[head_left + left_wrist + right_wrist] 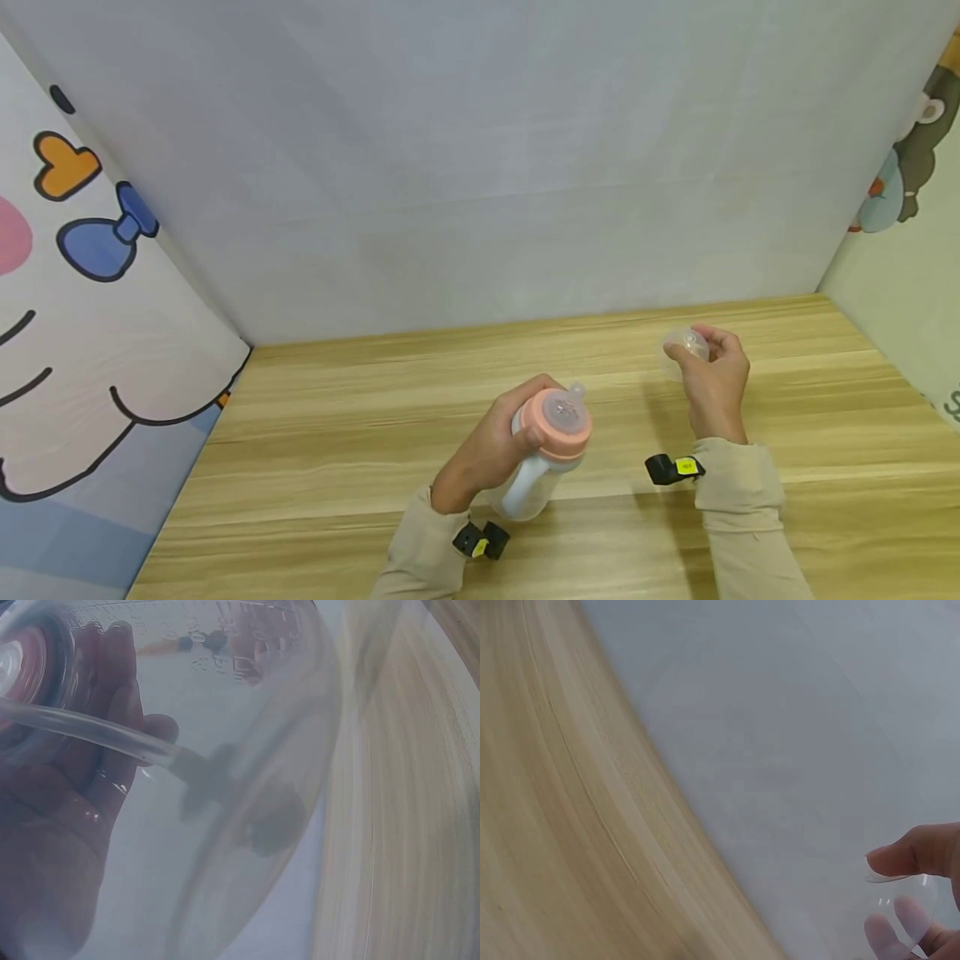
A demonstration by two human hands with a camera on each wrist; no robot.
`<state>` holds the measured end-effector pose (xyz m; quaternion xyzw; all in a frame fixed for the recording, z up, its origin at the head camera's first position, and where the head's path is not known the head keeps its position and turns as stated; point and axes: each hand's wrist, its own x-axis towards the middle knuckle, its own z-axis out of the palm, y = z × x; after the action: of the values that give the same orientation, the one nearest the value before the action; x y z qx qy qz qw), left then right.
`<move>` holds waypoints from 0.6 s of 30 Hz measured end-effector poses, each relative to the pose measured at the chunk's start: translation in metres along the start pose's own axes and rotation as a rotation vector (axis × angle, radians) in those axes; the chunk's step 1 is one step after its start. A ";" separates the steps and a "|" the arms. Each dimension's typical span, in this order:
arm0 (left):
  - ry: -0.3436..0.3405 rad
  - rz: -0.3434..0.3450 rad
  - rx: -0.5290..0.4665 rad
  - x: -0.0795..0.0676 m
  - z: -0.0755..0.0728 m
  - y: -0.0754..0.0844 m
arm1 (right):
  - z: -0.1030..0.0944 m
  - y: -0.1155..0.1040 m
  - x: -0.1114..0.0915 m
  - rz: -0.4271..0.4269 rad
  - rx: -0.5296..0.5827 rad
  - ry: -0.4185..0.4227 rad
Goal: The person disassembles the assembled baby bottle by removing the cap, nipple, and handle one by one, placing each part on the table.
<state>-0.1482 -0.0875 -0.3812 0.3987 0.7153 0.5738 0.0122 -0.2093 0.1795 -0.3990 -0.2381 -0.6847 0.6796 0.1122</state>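
Locate the straw bottle [545,487] at lower centre of the head view, slightly right of the middle, over the wood-grain tabletop [322,425]. Contact between base and tabletop: impossible to tell. Note the grip of the left hand [495,440]: wrapped round the top of the bottle, thumb against the near side of the peach collar [564,447]. Locate the clear domed cap [690,339] at right of centre, held at the rim between thumb and fingers of the right hand [716,382], well apart from the bottle.

Hold the bottle firmly by the collar and upper wall; avoid squeezing the clear body. Leave the translucent spout tip [577,389] free of fingers, for cleanliness and clearance. Maintain an upright attitude to limit strain on the straw [82,727], visible through the wall in the left wrist view. Pinch the cap lightly; thin plastic, by appearance, likely to flex or slip under uneven pressure. Before bringing cap and bottle together or setting either down, turn the cap's open side into sight, steady the bottle, and move only the right hand.
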 end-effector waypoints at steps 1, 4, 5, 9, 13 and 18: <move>-0.001 -0.001 0.000 0.000 0.000 0.000 | 0.000 0.001 0.001 0.003 -0.002 -0.002; -0.004 -0.004 -0.003 0.000 0.000 0.000 | 0.000 0.005 0.003 0.016 -0.008 -0.004; -0.004 -0.005 -0.004 0.000 0.000 0.000 | 0.001 0.007 0.003 0.020 -0.008 -0.004; -0.006 -0.006 -0.003 0.000 0.000 0.001 | 0.002 0.011 0.006 0.028 -0.008 -0.003; -0.004 -0.005 -0.001 0.000 0.000 0.000 | 0.003 0.013 0.007 0.025 -0.017 -0.003; -0.002 0.000 0.002 0.000 0.000 0.000 | 0.003 0.015 0.007 0.024 -0.023 0.002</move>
<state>-0.1481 -0.0879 -0.3816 0.3993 0.7157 0.5729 0.0123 -0.2145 0.1798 -0.4148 -0.2480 -0.6895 0.6728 0.1020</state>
